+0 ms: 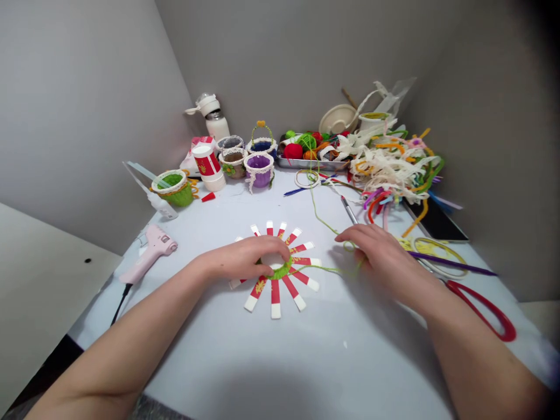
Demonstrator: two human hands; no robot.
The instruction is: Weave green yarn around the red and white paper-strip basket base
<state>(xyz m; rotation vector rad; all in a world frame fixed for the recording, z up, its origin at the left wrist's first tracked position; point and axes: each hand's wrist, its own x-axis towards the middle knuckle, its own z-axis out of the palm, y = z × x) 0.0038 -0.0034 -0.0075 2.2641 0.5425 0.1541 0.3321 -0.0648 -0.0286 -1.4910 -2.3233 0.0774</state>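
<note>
- A pink glue gun (146,252) lies at the far left of the white tabletop (371,373), its black cord trailing toward the near edge.
- Behind it stands a green woven basket (172,195) with a white rim.
- The left hand (242,258) is closed over the near side of the woven centre, fingers curved down and apparently gripping it.
- The cut paper cup (275,300) lies flat, its red-and-white strips fanning out like spokes, so it has no long axis. It sits between the hands, directly under the left hand and well apart from the right, making the left the nearer.
- Green yarn (326,269) leaves the woven centre and runs rightward to the right hand.
- A metal tray (306,165) of yarn balls sits far back on the tabletop.
- A pen (349,210) lies just beyond the right hand.
- The right hand (376,248) is half closed, fingers curled around the yarn, though it is hard to tell whether they pinch it.
- A purple rod (450,262) lies to its right.
- Red-handled scissors (483,309) lie at the far right.
</note>
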